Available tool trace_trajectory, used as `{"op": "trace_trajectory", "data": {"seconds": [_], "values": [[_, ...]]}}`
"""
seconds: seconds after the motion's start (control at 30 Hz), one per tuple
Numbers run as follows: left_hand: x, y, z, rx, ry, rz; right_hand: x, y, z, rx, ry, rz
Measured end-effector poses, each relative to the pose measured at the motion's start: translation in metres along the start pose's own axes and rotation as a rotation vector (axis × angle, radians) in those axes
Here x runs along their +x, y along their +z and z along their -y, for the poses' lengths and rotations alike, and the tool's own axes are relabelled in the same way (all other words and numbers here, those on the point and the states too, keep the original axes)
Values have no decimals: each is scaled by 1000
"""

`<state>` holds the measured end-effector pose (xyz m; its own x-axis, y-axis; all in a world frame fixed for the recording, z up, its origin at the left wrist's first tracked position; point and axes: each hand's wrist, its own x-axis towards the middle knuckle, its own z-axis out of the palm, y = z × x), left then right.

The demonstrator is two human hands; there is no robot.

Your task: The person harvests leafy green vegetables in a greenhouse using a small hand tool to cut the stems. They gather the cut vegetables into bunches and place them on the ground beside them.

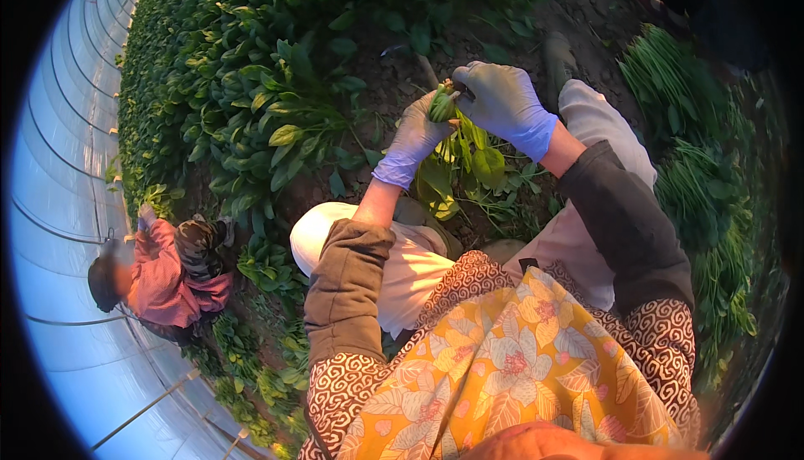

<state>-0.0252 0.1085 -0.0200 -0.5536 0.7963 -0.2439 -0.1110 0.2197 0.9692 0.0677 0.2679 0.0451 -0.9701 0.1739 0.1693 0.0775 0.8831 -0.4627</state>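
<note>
My left hand (416, 130), in a dirty thin purple glove, grips a bunch of spinach-like greens (443, 105) by its stems. The cut or root ends point up and away from me, and the leaves (477, 155) hang down below the fist. My right hand (505, 105), gloved the same way, has its thumb and fingers pinched at the root end of that bunch. What lies between those fingertips is too small to make out. Just beyond the bunch, a thin wooden handle (428, 71) slants over the soil, partly hidden by my hands.
Dense standing greens (239, 96) fill the ground ahead and left. Picked bunches (669, 83) lie along my right, and more (251, 406) lie at the lower left. Another person (173, 271) crouches near the plastic greenhouse wall (63, 209). My knees flank loose leaves on soil.
</note>
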Motion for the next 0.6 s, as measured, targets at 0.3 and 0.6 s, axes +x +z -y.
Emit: {"op": "trace_trajectory", "data": {"seconds": [0.3,0.6], "values": [[-20,-17,-13,-39,-104,116,1,-44,-33,1383,65,637],[-31,-10,-37,-82,-121,209,-7,4,-30,282,-58,250]]}}
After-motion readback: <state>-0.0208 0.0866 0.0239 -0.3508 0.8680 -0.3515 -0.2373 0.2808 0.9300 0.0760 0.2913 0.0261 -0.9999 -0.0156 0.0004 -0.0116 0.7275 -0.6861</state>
